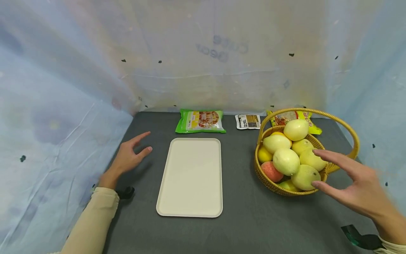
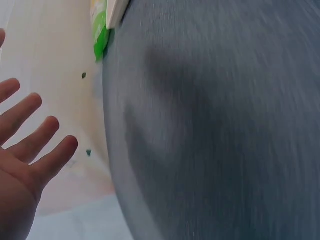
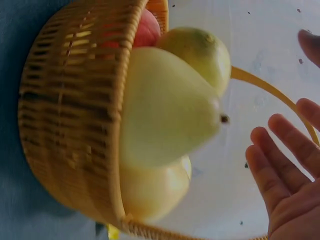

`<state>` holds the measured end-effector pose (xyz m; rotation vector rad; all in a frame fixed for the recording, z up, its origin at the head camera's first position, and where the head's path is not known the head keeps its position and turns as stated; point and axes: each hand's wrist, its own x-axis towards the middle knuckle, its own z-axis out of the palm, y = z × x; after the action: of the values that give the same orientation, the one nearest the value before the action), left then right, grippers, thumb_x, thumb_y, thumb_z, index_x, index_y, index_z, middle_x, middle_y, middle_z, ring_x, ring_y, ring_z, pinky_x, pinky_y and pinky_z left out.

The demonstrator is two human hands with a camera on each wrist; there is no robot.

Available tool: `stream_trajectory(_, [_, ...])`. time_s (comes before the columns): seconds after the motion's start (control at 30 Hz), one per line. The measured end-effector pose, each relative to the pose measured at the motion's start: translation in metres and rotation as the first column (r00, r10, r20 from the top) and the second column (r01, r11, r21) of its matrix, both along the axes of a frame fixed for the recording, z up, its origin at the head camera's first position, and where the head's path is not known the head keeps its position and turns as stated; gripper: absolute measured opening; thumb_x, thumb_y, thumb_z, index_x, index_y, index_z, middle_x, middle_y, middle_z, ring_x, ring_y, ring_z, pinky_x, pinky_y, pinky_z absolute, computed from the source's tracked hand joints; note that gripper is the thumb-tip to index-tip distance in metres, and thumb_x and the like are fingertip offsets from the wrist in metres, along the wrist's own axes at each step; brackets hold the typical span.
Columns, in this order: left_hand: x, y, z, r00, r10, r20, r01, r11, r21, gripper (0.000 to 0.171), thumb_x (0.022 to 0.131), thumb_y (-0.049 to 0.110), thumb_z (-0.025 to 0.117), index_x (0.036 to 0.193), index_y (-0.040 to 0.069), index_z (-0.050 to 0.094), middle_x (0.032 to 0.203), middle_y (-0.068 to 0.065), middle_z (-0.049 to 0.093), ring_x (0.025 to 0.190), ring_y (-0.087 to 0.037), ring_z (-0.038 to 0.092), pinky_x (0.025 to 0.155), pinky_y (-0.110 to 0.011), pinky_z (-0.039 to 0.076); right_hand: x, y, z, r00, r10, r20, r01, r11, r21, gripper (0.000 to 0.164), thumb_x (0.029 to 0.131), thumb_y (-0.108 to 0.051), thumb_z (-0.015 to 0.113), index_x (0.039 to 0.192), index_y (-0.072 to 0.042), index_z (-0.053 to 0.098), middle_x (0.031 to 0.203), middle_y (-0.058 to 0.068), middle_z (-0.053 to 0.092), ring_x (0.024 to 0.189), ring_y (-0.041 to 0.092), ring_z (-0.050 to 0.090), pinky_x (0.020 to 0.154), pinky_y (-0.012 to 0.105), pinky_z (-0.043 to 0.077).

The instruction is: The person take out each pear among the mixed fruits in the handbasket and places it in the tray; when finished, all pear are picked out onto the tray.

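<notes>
A wicker basket [image 1: 272, 188] with a tall arched handle stands on the right, heaped with several pale yellow-green fruits [image 1: 286, 161] and one red fruit [image 1: 271, 171]. My right hand [image 1: 361, 183] hovers at the basket's right side, fingers extended and holding nothing; in the right wrist view its spread fingers [image 3: 282, 175] are beside a large pale fruit [image 3: 170, 107]. My left hand [image 1: 130, 157] is raised over the table left of a cream rectangular tray [image 1: 191, 176], thumb and fingers apart, nothing in it.
Behind the tray lies a green food packet [image 1: 203, 121]. A small white packet [image 1: 248, 121] and a yellow packet [image 1: 315, 129] lie along the back, the latter partly hidden by the basket. Pale blue patterned sheeting [image 1: 215, 81] encloses the dark grey table [image 1: 241, 218].
</notes>
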<state>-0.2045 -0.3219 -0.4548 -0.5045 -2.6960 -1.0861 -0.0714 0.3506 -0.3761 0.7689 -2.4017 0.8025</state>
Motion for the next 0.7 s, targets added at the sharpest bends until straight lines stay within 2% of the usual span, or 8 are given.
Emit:
stream_trajectory(0.03, [-0.002, 0.003, -0.002, 1.0, -0.009, 0.016, 0.009, 1.0, 0.002, 0.064, 0.106, 0.026, 0.073, 0.165, 0.016, 0.053, 0.168, -0.022, 0.05, 0.146, -0.055, 0.054, 0.114, -0.074, 0.047, -0.004, -0.003, -0.003, 1.0, 0.025, -0.008, -0.025, 1.0, -0.015, 0.083, 0.073, -0.031, 0.104, 0.143, -0.001, 0.072, 0.146, 0.005, 0.073, 0.142, -0.006, 0.057, 0.114, 0.007, 0.039])
stream_trajectory(0.1, [-0.007, 0.01, -0.005, 0.998, -0.026, 0.049, 0.026, 1.0, 0.009, 0.064, 0.106, 0.027, 0.072, 0.165, 0.016, 0.052, 0.17, -0.021, 0.048, 0.146, -0.055, 0.053, 0.115, -0.074, 0.047, -0.012, -0.009, -0.007, 0.999, 0.054, -0.002, -0.054, 0.998, -0.031, 0.085, 0.07, -0.03, 0.105, 0.143, -0.001, 0.072, 0.145, 0.006, 0.073, 0.142, -0.004, 0.058, 0.114, 0.007, 0.04])
stream_trajectory(0.17, [-0.012, 0.016, -0.008, 0.996, -0.042, 0.081, 0.042, 0.999, 0.006, 0.064, 0.107, 0.029, 0.072, 0.166, 0.017, 0.051, 0.171, -0.021, 0.046, 0.147, -0.055, 0.053, 0.116, -0.074, 0.046, -0.017, -0.013, -0.01, 0.997, 0.069, 0.027, -0.068, 0.997, -0.028, 0.091, 0.063, -0.017, 0.106, 0.145, -0.002, 0.071, 0.146, 0.007, 0.072, 0.143, -0.003, 0.057, 0.115, 0.008, 0.039])
stream_trajectory(0.27, [-0.019, 0.024, -0.013, 0.992, -0.065, 0.11, 0.066, 0.998, -0.012, 0.066, 0.107, 0.027, 0.071, 0.167, 0.015, 0.049, 0.171, -0.021, 0.046, 0.151, -0.052, 0.049, 0.119, -0.073, 0.043, -0.024, -0.018, -0.014, 0.995, 0.068, 0.066, -0.068, 0.998, 0.001, 0.097, 0.058, -0.007, 0.105, 0.148, -0.007, 0.069, 0.148, 0.008, 0.071, 0.145, -0.004, 0.054, 0.114, 0.006, 0.037])
stream_trajectory(0.47, [-0.032, 0.036, -0.025, 0.981, -0.078, 0.178, 0.093, 0.993, -0.077, 0.068, 0.107, 0.026, 0.07, 0.169, 0.011, 0.045, 0.172, -0.021, 0.045, 0.158, -0.049, 0.042, 0.125, -0.074, 0.035, -0.032, -0.026, -0.023, 0.993, 0.062, 0.096, -0.071, 0.994, 0.088, 0.094, 0.061, -0.004, 0.102, 0.149, -0.013, 0.069, 0.151, 0.009, 0.067, 0.148, -0.01, 0.046, 0.116, 0.003, 0.031])
stream_trajectory(0.7, [-0.044, 0.046, -0.032, 0.956, -0.082, 0.283, 0.134, 0.976, -0.17, 0.071, 0.109, 0.027, 0.067, 0.172, 0.015, 0.038, 0.175, -0.02, 0.04, 0.162, -0.048, 0.035, 0.13, -0.073, 0.026, -0.039, -0.034, -0.03, 0.993, 0.086, 0.076, -0.095, 0.988, 0.122, 0.09, 0.063, -0.001, 0.097, 0.149, -0.01, 0.068, 0.151, 0.017, 0.064, 0.15, -0.011, 0.039, 0.118, 0.003, 0.028])
